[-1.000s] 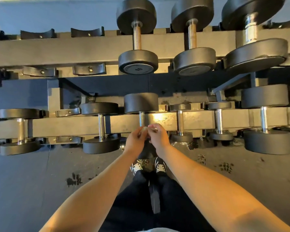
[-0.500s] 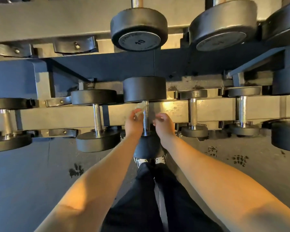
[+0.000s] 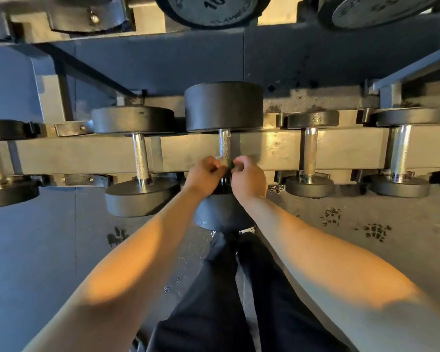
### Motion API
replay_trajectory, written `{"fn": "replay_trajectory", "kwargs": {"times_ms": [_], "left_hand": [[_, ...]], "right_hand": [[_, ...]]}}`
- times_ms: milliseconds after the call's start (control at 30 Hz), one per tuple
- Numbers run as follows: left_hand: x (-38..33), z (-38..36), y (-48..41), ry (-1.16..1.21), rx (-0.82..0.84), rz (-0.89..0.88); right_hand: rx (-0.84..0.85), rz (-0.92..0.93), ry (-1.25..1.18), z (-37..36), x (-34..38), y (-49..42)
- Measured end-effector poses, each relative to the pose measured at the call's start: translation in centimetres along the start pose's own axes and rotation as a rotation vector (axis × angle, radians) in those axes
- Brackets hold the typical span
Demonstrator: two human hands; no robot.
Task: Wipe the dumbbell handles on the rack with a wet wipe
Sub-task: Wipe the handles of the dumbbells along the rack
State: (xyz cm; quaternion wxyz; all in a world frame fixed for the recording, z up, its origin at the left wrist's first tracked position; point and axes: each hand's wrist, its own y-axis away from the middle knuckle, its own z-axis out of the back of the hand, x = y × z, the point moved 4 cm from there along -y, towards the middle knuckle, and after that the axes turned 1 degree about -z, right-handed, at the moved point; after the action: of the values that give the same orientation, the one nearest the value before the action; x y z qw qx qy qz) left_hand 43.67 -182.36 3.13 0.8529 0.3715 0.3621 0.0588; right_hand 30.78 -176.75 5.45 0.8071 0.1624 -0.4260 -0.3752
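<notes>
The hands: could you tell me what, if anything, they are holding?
Both the left hand and right hand pinch a wet wipe against the dumbbell handle.

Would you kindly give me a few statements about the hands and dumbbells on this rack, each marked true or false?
1. Both hands are at the handle of the middle dumbbell on the lower shelf. True.
2. The left hand and right hand sit at the far end of that handle, against the rear weight. False: they are at its near end, and the far stretch of the handle is bare.
3. The dumbbell to the left has a hand on its handle. False: nothing touches it.
4. A weight on the upper shelf shows the number 10. True.
5. The person wears gloves. False: both hands are bare.
</notes>
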Motion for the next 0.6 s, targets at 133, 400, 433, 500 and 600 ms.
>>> {"fn": "replay_trajectory", "kwargs": {"times_ms": [133,400,433,500,600], "left_hand": [[-0.5,0.3,0.7,-0.338,0.197,-0.001],[-4.9,1.7,-1.2,0.133,-0.185,-0.033],[-5.4,1.5,-1.3,0.16,-0.19,-0.004],[-5.2,1.0,-1.1,0.15,-0.166,0.04],[-3.1,0.5,0.0,-0.073,-0.056,0.045]], "right_hand": [[-0.015,0.014,0.002,0.1,0.1,0.2],[-0.063,0.013,-0.036,0.0,-0.2,0.0],[-0.065,0.013,-0.045,0.0,-0.3,0.0],[-0.075,0.034,-0.051,-0.1,-0.4,0.0],[-0.109,0.069,-0.056,-0.1,-0.5,-0.1]]}}
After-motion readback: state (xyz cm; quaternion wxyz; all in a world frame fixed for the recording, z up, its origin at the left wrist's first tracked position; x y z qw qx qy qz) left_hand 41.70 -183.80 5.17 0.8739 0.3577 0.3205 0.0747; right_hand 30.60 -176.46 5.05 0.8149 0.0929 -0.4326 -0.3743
